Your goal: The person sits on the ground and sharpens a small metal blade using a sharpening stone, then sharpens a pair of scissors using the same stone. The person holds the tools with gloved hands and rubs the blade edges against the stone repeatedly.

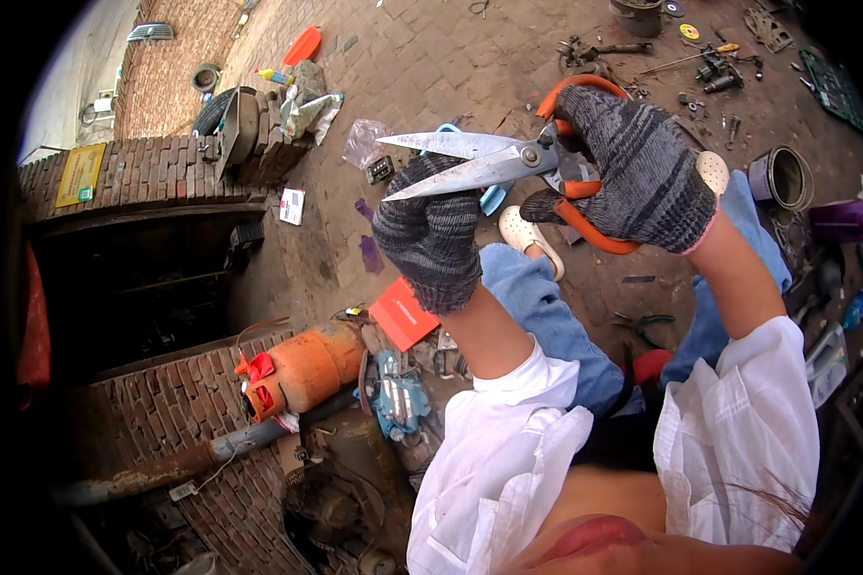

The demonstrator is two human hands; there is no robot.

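My right hand (pixel 642 158), in a dark grey knit glove, is closed round the orange handles of a large pair of shears (pixel 472 165). The metal blades stand a little apart and point left. Just below and behind the blades is my left hand (pixel 430 230), gloved alike, its fingers curled in. The lower blade crosses in front of its fingers, and whether it grips anything is hidden. Parts of a light blue thing (pixel 494 198) show behind the blades beside my left hand; its kind is unclear.
An orange gas cylinder (pixel 309 369) lies at the lower left near a dark pit (pixel 134 278) edged with brick. A red box (pixel 403 314) lies on the paved floor. Metal parts (pixel 719 72), a tin can (pixel 786 180) and pliers (pixel 645 326) lie to the right.
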